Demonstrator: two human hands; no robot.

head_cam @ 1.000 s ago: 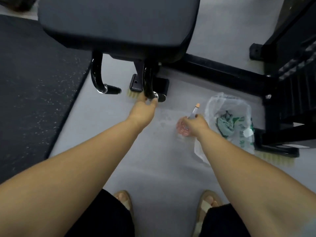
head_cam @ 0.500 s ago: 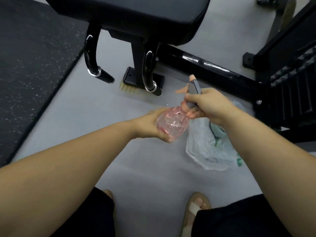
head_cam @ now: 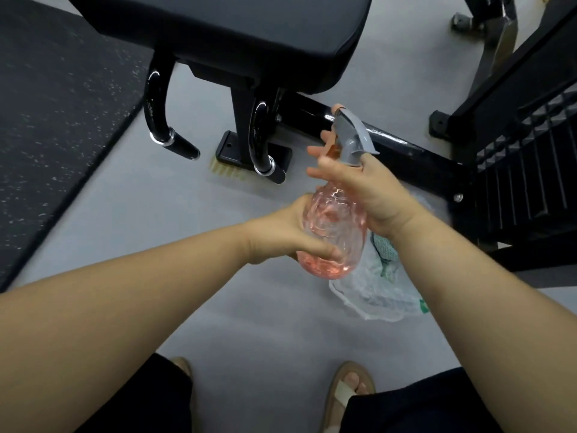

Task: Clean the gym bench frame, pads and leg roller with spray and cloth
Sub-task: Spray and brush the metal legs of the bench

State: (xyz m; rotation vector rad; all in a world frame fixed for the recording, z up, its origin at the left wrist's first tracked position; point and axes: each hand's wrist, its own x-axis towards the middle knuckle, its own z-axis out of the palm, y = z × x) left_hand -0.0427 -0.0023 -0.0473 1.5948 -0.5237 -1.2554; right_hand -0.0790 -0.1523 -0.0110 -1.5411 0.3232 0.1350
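A clear pink spray bottle [head_cam: 334, 226] with a grey trigger head hangs in the air in front of the bench. My left hand [head_cam: 281, 235] grips its round body from the left and below. My right hand [head_cam: 368, 195] holds the neck under the trigger, thumb behind it and fingers spread to the left. The black bench pad [head_cam: 249, 35] fills the top of the view. Its black frame beam [head_cam: 406, 145] runs right along the floor. Two glossy curved bars [head_cam: 156, 114] hang under the pad. A green cloth [head_cam: 385, 245] shows inside a plastic bag.
The thin white plastic bag [head_cam: 381, 292] lies on the grey floor just right of the bottle. A black speckled rubber mat [head_cam: 46, 120] covers the left. Another black machine [head_cam: 530, 170] stands at the right. My sandalled feet [head_cam: 349, 392] are at the bottom.
My left hand left the curved bar and took the bottle's body. My right hand lifted the bottle off the floor, and its fingers have loosened and spread at the neck.
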